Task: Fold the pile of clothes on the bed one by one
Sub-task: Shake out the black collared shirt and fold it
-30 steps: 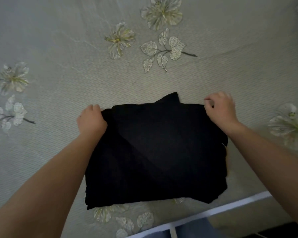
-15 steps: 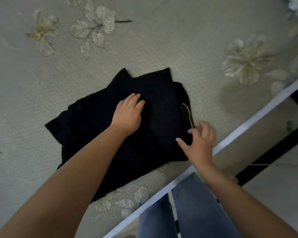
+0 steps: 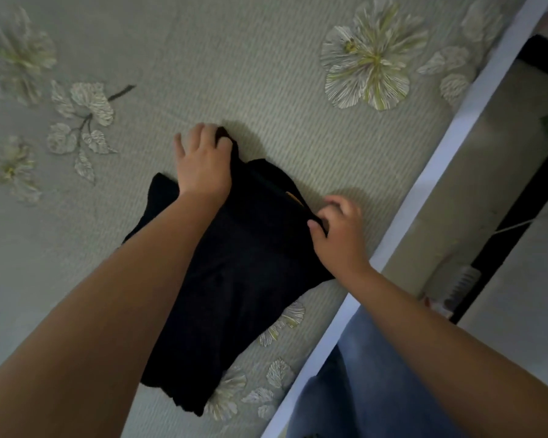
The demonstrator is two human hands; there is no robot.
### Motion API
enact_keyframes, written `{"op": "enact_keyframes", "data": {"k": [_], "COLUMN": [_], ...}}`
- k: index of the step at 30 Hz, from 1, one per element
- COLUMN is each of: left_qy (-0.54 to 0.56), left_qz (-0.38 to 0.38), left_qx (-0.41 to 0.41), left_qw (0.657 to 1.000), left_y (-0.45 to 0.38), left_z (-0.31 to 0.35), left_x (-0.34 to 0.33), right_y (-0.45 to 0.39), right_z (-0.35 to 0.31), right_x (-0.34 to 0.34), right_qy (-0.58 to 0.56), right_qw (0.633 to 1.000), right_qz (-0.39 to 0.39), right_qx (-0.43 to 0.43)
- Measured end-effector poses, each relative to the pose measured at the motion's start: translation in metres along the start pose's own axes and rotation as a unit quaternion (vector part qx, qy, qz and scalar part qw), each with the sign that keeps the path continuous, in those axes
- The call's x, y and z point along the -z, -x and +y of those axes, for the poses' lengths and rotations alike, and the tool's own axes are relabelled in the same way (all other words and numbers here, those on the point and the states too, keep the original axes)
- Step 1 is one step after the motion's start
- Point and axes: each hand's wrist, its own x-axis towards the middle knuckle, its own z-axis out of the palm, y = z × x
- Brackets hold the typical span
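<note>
Black garment (image 3: 247,279) lies part-folded near the bed's right edge on the floral bedspread (image 3: 266,74). Left hand (image 3: 203,162) grips its far corner, right hand (image 3: 339,235) pinches the right edge, probably readying another fold.

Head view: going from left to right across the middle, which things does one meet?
Leaf print on the bedspread → left hand → black garment → right hand → white bed edge

The left hand (image 3: 203,165) left the black garment's (image 3: 234,279) middle to grip its far corner; the right hand (image 3: 339,235) now pinches its edge.
</note>
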Motion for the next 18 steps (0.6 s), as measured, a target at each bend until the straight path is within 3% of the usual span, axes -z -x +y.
{"op": "enact_keyframes", "data": {"k": [3,8,10,15,18], "left_qy": [-0.028,-0.052,-0.079,-0.172,-0.084], "left_qz": [-0.032,-0.165,-0.204,-0.192,-0.151], "left_qx": [-0.016,-0.232,-0.263,-0.183,-0.040], "left_qw": [0.999,0.957,0.940,0.949,0.984], "left_y": [-0.007,-0.011,-0.013,-0.018,-0.013], "left_z": [0.002,0.009,0.013,0.028,0.023], "left_x": [0.003,0.000,-0.001,0.001,0.007], "right_y": [-0.004,0.009,0.011,0.002,-0.017], "right_z": [0.004,0.008,0.008,0.010,0.005], "right_x": [-0.004,-0.014,-0.015,-0.009,0.008], "right_qy": [0.019,0.204,0.214,0.177,0.180], "right_qw": [0.996,0.968,0.967,0.973,0.979], "right_qz": [-0.063,-0.124,-0.114,-0.119,-0.067], "right_qx": [-0.052,-0.078,-0.081,-0.090,-0.063]}}
